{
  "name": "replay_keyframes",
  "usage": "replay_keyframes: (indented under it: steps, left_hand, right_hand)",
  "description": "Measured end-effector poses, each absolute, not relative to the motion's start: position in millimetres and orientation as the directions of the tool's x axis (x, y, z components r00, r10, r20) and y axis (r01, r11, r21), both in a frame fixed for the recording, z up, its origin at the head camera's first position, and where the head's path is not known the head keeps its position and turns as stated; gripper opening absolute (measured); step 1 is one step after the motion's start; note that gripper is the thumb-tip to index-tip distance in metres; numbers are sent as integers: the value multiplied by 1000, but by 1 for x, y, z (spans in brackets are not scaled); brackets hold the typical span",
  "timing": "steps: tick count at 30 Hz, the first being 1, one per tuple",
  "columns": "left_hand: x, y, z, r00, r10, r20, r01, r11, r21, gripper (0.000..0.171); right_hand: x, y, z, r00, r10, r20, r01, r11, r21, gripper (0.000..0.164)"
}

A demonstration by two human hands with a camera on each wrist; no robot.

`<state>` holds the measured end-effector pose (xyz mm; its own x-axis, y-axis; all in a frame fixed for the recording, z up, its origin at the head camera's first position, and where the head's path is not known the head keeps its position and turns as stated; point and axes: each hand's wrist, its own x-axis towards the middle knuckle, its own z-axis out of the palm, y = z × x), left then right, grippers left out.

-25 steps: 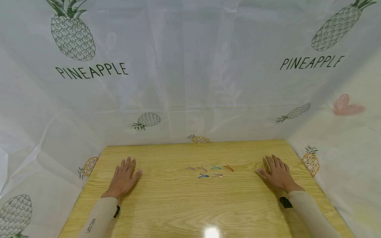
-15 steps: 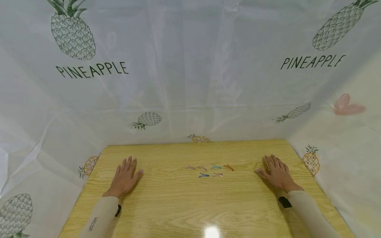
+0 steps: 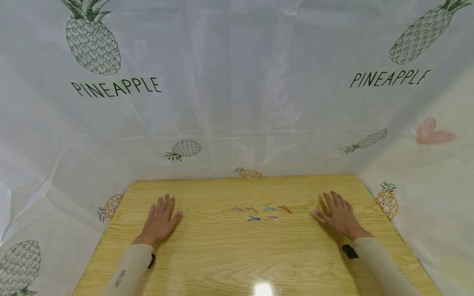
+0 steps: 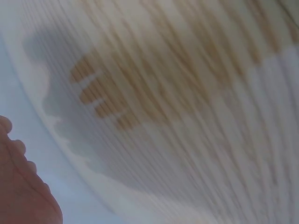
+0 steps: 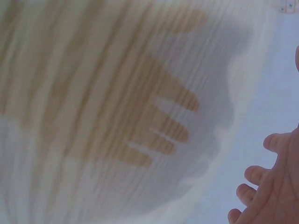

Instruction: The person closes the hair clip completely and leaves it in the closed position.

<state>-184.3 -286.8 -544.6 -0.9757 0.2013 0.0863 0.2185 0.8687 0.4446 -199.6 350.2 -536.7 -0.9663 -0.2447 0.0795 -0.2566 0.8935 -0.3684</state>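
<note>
Several small V-shaped clips, which look like hair clips, lie in two rows on the wooden table (image 3: 222,255) in the head view. The back row has two pinkish clips (image 3: 252,209), a teal clip (image 3: 269,208) and an orange-brown clip (image 3: 285,209). In front of these are a blue clip (image 3: 254,218) and a pale pink clip (image 3: 271,218). To their left, my left hand (image 3: 160,222) is held palm down with straight, slightly spread fingers. My right hand (image 3: 340,216) lies likewise to their right. Both wrist views show palms apart from the tabletop, holding nothing.
A white curtain (image 3: 237,90) printed with pineapples surrounds the table at the back and both sides. Bright glare (image 3: 263,289) shows at the table's front. Each wrist wears a dark band partly under the sleeve (image 3: 129,263).
Both hands have shifted slightly inward, the left hand to the right and the right hand to the left. The clips stay where they were.
</note>
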Motion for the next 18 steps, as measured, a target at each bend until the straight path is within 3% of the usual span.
replay_keyframes:
  steps: [18]
  left_hand:
    - [-187,-247,-537,-969,235,80,245,858,451,79]
  right_hand:
    - [-207,292,-532,-922,-321,216,-378,865,-330,83]
